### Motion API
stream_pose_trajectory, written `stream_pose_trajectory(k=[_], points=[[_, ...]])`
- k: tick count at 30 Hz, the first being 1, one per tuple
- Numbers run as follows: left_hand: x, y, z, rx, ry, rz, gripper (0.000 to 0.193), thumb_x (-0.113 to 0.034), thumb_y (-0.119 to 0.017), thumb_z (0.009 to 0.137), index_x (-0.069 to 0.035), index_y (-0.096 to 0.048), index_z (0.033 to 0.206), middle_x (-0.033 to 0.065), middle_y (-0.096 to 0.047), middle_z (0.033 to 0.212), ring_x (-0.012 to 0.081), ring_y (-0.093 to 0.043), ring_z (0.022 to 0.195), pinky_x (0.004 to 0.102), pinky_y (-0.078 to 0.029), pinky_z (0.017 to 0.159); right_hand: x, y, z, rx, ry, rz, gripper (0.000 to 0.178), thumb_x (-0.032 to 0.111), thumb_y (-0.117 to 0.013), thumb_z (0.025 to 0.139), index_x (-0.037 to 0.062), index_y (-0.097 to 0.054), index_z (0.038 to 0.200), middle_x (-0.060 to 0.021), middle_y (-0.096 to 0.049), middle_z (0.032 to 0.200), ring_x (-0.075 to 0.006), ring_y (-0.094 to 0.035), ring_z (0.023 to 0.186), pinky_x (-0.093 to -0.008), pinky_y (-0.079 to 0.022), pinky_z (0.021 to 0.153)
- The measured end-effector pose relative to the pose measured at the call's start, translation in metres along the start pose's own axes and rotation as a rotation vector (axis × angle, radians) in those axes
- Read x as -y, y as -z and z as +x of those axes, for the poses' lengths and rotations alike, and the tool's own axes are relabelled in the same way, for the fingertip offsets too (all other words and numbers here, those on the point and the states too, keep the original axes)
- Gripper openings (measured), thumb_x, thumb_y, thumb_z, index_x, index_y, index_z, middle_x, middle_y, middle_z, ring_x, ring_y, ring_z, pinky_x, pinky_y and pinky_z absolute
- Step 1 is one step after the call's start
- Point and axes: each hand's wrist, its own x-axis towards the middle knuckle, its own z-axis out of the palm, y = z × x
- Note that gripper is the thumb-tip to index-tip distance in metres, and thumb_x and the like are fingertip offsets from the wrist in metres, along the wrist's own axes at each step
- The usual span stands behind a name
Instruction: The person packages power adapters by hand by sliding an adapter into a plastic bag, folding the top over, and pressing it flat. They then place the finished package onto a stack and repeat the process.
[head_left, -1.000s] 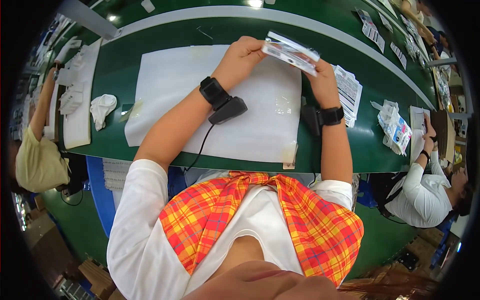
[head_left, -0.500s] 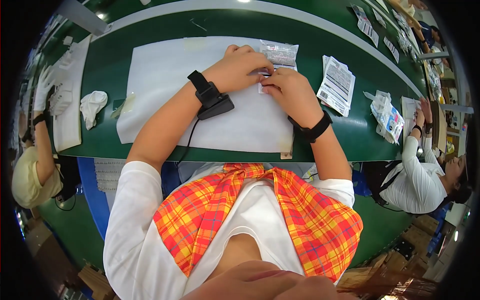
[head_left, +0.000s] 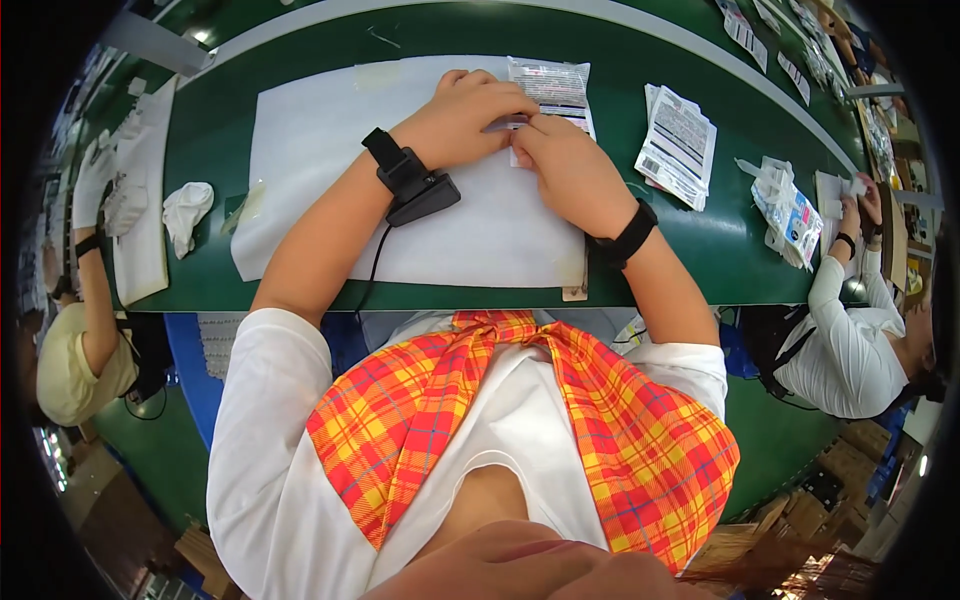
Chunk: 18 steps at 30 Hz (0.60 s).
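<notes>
A flat printed plastic packet (head_left: 556, 86) lies on the white sheet (head_left: 340, 190), its far end showing beyond my hands. My left hand (head_left: 472, 118) is closed at the packet's near left part, fingers curled over it. Against it, my right hand (head_left: 568, 165) is closed too, thumb and forefinger pinching the packet's near edge. A bit of clear film (head_left: 507, 123) shows between the two hands. My fingertips are partly hidden, so the exact grip does not show. A black band with a small box sits on my left wrist, another band on my right.
To the right lie a stack of printed packets (head_left: 677, 148) and a crumpled white-and-blue wrapper (head_left: 790, 212). A white cloth (head_left: 186, 216) rests left of the sheet on the green table (head_left: 420, 297). Co-workers sit on both sides, the left one's hand (head_left: 93, 180) gloved in white.
My right hand has turned inward, its knuckles now more over the packet. Clear film has come into sight between my hands. The whole view has shifted slightly.
</notes>
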Motion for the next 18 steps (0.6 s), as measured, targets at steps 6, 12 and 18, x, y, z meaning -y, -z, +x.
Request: stream_pose_trajectory(k=[6, 12, 18], points=[[-0.003, -0.003, -0.006, -0.012, 0.005, -0.031, 0.028, -0.015, -0.063, 0.085, -0.02, -0.062, 0.112, -0.0042, -0.063, 0.109, 0.023, -0.049, 0.11, 0.0455, -0.021, 0.106, -0.005, 0.047, -0.06, -0.15, -0.133, 0.316, 0.003, 0.001, -0.052, 0.087, -0.0002, -0.052, 0.09, -0.0116, -0.05, 0.082, -0.0265, -0.052, 0.079, -0.0323, -0.044, 0.072], [-0.001, 0.004, -0.003, -0.063, 0.004, -0.202, 0.03, -0.016, -0.064, 0.084, -0.016, -0.061, 0.113, -0.002, -0.065, 0.104, 0.022, -0.049, 0.109, 0.0438, -0.021, 0.106, -0.071, 0.159, -0.323, -0.721, -0.546, 0.684, 0.023, 0.015, -0.055, 0.095, -0.0004, -0.055, 0.111, -0.0082, -0.06, 0.095, -0.0166, -0.057, 0.085, -0.027, -0.045, 0.076], [-0.027, 0.002, 0.009, -0.087, 0.084, 0.1, 0.028, -0.024, -0.068, 0.079, -0.015, -0.066, 0.105, 0.0026, -0.064, 0.098, 0.0212, -0.048, 0.105, 0.0421, -0.026, 0.1, -0.048, 0.135, -0.337, -0.221, -1.366, -0.466, 0.035, 0.01, -0.058, 0.091, -0.0023, -0.053, 0.123, -0.0168, -0.064, 0.106, -0.0253, -0.062, 0.097, -0.0343, -0.046, 0.087]])
